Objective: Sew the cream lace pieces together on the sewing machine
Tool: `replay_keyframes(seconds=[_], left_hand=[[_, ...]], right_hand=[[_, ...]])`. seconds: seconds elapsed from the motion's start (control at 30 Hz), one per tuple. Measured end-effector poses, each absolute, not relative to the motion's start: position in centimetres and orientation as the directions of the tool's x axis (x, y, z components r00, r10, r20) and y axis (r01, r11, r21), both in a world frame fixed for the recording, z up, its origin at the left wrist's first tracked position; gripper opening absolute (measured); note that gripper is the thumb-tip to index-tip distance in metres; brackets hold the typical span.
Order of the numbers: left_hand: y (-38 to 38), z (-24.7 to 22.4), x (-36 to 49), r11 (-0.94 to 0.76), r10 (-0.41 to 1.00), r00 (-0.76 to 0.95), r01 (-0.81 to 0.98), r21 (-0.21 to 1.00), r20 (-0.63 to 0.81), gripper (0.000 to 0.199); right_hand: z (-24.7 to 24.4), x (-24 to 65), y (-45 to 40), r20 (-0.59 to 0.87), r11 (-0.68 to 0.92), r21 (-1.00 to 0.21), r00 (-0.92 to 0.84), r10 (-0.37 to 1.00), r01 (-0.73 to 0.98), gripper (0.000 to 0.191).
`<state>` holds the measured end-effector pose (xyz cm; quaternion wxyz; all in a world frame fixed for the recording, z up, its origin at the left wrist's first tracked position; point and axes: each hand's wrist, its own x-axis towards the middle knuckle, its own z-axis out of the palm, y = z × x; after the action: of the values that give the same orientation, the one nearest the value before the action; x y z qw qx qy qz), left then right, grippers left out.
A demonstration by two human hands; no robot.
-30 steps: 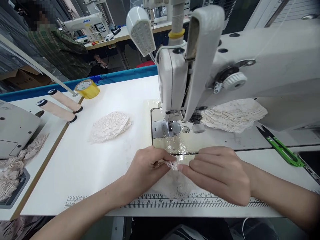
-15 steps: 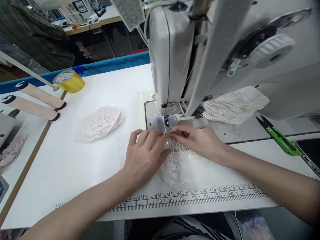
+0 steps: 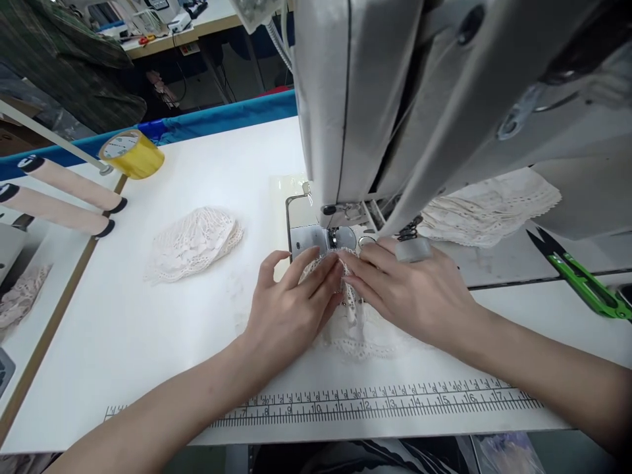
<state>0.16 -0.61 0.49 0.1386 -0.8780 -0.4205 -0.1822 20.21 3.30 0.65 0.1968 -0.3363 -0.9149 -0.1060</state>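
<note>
Under the needle area of a white sewing machine (image 3: pixel 345 105) lies a piece of cream lace fabric (image 3: pixel 363 329), gathered at its far edge and spread toward me. My left hand (image 3: pixel 296 296) has its fingertips closed on the lace's left side, just in front of the presser foot (image 3: pixel 334 237). From the right, my right hand (image 3: pixel 409 283) pinches the same lace, its fingers almost meeting the left ones. The fabric right between the fingertips is partly hidden.
A folded lace piece (image 3: pixel 197 243) lies to the left, and a lace stack (image 3: pixel 488 207) behind my right hand. Green-handled thread snips (image 3: pixel 580 276) rest at right. Yellow tape (image 3: pixel 132 155) and two thread cones (image 3: pixel 59 209) stand at far left. A printed ruler (image 3: pixel 365 403) runs along the front edge.
Both hands have shifted slightly, and the right hand now lies flatter over the lace. More lace reaches the presser foot. The view has moved closer to the machine.
</note>
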Motion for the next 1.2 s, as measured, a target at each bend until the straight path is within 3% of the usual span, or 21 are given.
replay_keyframes(seconds=[0.1, 0.4, 0.63, 1.2], left_hand=[[-0.8, 0.5, 0.2, -0.596, 0.709, 0.571, 0.799, -0.081, 0.414, 0.032], [-0.2, 0.5, 0.1, -0.586, 0.726, 0.558, 0.808, -0.061, 0.402, 0.037], [0.0, 0.5, 0.0, -0.579, 0.734, 0.547, 0.814, -0.049, 0.403, 0.037], [0.3, 0.3, 0.1, -0.544, 0.757, 0.51, 0.839, -0.038, 0.408, 0.038]], right_hand=[[0.1, 20.0, 3.4, 0.412, 0.743, 0.109, -0.711, 0.57, 0.66, 0.025], [-0.1, 20.2, 4.2, 0.366, 0.723, 0.076, -0.694, 0.621, 0.687, 0.032], [0.0, 20.1, 4.2, 0.363, 0.702, 0.18, -0.71, 0.604, 0.689, 0.036], [-0.2, 20.2, 4.5, 0.409, 0.679, 0.261, -0.716, 0.566, 0.686, 0.024]])
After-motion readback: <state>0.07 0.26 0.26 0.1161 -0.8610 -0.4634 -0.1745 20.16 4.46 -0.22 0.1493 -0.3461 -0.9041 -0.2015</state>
